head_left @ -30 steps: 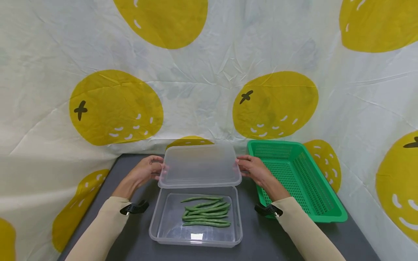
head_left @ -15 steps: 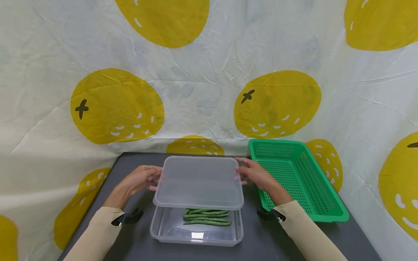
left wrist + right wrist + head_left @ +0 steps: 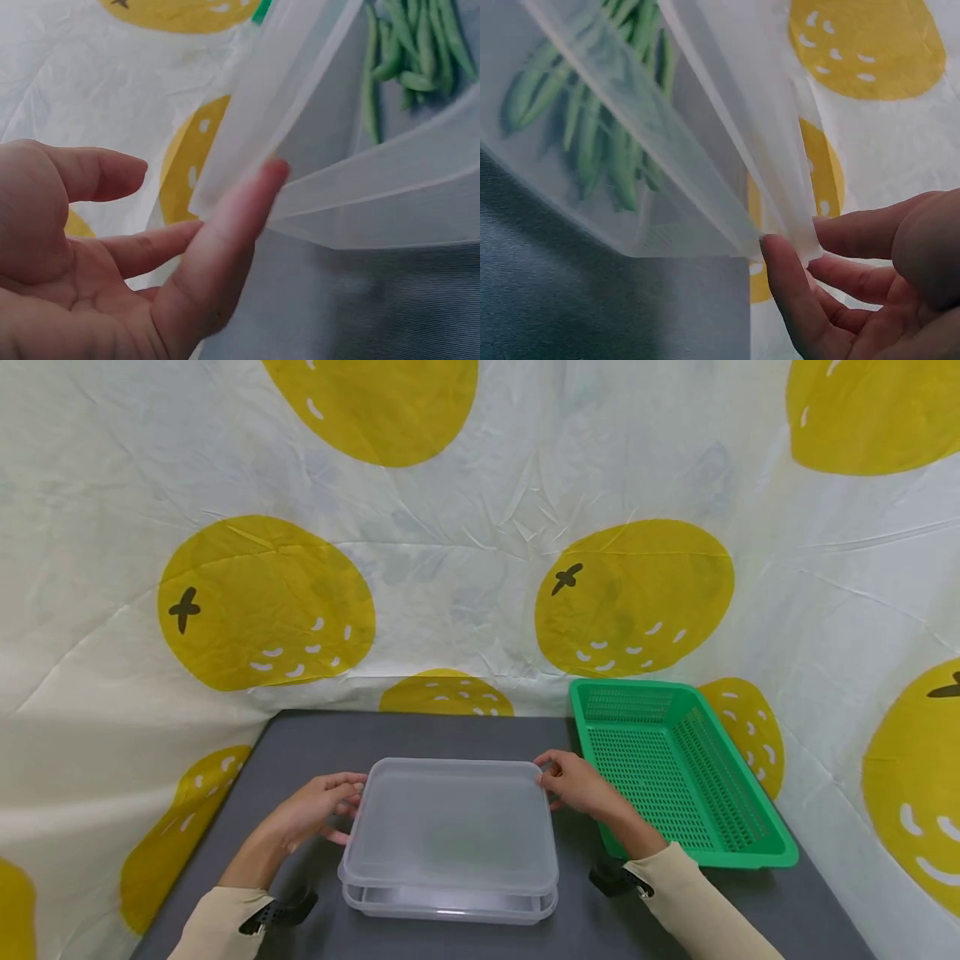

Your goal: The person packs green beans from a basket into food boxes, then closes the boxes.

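Note:
A translucent plastic lid (image 3: pixel 450 827) lies over a clear rectangular food container (image 3: pixel 450 912) on the table, leaving a strip of the near side uncovered. Both wrist views show a gap between lid and container rim. Green beans (image 3: pixel 424 45) lie inside, only faintly visible through the lid in the head view. My left hand (image 3: pixel 313 808) is at the lid's left edge; one finger touches it from beneath while the thumb stands apart. My right hand (image 3: pixel 583 787) pinches the lid's far right corner between thumb and fingers, one fingertip close to the container's rim.
To the right stands a green perforated plastic basket (image 3: pixel 675 777), just beyond my right hand. A dark grey tabletop (image 3: pixel 420 732) carries everything. White cloth with yellow fruit prints (image 3: pixel 450 610) hangs behind and along the sides.
The lid has come down and toward me, from raised behind the container to covering most of it and the beans. Both hands have moved nearer with it; the left thumb is now off the lid.

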Motion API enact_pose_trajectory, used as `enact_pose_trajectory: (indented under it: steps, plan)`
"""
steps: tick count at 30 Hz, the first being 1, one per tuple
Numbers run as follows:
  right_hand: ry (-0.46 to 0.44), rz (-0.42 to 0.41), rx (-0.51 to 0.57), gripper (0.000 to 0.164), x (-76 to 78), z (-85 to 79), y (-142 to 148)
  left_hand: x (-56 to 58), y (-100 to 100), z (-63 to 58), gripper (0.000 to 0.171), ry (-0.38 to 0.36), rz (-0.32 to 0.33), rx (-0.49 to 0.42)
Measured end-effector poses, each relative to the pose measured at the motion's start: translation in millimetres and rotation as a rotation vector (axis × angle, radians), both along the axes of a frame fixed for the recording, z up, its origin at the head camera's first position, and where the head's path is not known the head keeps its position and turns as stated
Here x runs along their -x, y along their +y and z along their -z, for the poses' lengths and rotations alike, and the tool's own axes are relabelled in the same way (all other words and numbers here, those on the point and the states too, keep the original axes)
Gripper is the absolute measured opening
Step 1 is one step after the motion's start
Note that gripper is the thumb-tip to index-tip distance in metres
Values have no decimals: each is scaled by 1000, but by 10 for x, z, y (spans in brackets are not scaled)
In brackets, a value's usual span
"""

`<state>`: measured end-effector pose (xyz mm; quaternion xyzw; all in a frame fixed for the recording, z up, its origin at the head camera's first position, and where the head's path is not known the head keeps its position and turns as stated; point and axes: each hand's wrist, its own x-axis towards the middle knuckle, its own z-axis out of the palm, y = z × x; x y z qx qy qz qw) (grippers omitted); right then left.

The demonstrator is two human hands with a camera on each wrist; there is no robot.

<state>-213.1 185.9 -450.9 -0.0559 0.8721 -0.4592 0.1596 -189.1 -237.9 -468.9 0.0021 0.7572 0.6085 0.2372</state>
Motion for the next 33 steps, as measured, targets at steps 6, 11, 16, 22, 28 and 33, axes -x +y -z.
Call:
enact_pose_trajectory:
  steps: [6,11,16,22,28,33]
  plan:
    - [63,-28,-127,22,-59,46,-38,-123,45,30,49,3,-9,46]
    - [94,-51,-158,16,-42,56,-37,-107,96,47,47,58,-34,122]
    - [115,-90,-197,11,6,23,-34,9,144,69,50,103,-56,184]
    - [56,-129,-198,10,49,-36,-36,131,185,122,38,90,-86,224]
    - [42,-113,-245,13,78,-36,-47,170,208,156,31,72,-137,197]
    - [82,-66,-291,15,100,4,-70,211,220,173,26,71,-181,179]
